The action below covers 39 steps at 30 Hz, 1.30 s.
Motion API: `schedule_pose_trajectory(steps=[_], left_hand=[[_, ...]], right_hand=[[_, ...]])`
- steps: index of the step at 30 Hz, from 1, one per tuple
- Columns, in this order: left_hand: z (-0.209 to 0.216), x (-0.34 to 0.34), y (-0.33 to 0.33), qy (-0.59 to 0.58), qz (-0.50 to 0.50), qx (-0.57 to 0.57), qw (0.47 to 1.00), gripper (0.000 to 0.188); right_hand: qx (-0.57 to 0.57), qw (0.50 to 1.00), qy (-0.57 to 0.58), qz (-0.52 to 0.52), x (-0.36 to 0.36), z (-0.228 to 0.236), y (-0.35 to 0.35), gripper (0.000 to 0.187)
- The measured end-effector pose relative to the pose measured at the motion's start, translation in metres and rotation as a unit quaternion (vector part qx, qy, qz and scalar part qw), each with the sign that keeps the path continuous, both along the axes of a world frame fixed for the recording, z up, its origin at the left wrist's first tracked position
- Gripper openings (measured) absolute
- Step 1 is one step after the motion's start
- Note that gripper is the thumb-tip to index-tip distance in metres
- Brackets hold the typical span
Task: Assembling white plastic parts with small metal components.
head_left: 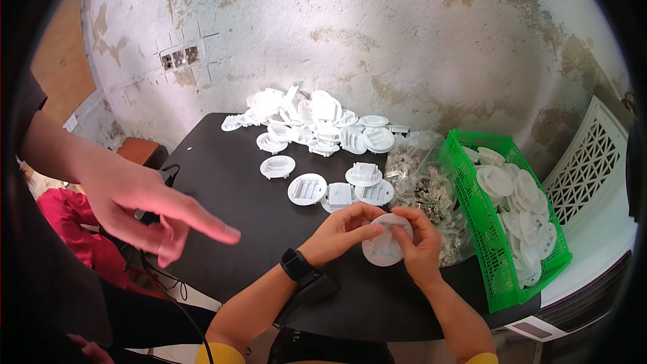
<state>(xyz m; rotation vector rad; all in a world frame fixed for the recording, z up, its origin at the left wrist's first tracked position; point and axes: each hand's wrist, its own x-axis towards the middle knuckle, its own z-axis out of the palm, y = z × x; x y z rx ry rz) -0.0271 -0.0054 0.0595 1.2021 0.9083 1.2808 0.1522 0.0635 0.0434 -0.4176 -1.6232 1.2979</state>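
Widest passage we find: the left half of the black table (216, 182), bare between the co-worker's hand (145, 202) and the left forearm (253, 307). That co-worker's hand overhangs the left side, forefinger out; we would pass right of its tip. Ahead of the left hand (337, 234), loose white discs (307, 189) block us; behind them a narrow gap, then the white heap (300, 118) before the wall (404, 47). Beside the right hand (423, 246), clear bags (431, 195) and the green basket (480, 243) crowd together. Low room: tabletop nearer the body.
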Motion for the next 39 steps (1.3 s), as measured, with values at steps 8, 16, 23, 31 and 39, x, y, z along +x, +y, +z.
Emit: schedule_pose_trajectory(steps=[8, 16, 23, 31, 39], left_hand=[[-0.016, 0.004, 0.006, 0.060, 0.033, 0.015, 0.998, 0.035], [-0.021, 0.004, 0.008, 0.072, 0.060, 0.016, 0.995, 0.032], [-0.033, -0.001, 0.010, 0.035, 0.072, -0.005, 0.997, 0.030], [-0.037, 0.001, 0.010, -0.012, 0.084, -0.081, 0.993, 0.033], [-0.043, 0.017, 0.012, -0.021, 0.131, -0.042, 0.990, 0.027]], right_hand=[[-0.009, 0.999, -0.030, 0.012, -0.002, -0.010, 0.004, 0.026], [-0.024, 0.999, -0.039, 0.012, -0.002, -0.012, 0.005, 0.027], [-0.055, 0.996, -0.050, 0.045, -0.002, -0.016, 0.011, 0.037], [-0.088, 0.993, -0.053, 0.060, 0.002, -0.017, 0.018, 0.037], [-0.109, 0.991, -0.075, 0.015, -0.004, -0.017, 0.016, 0.033]])
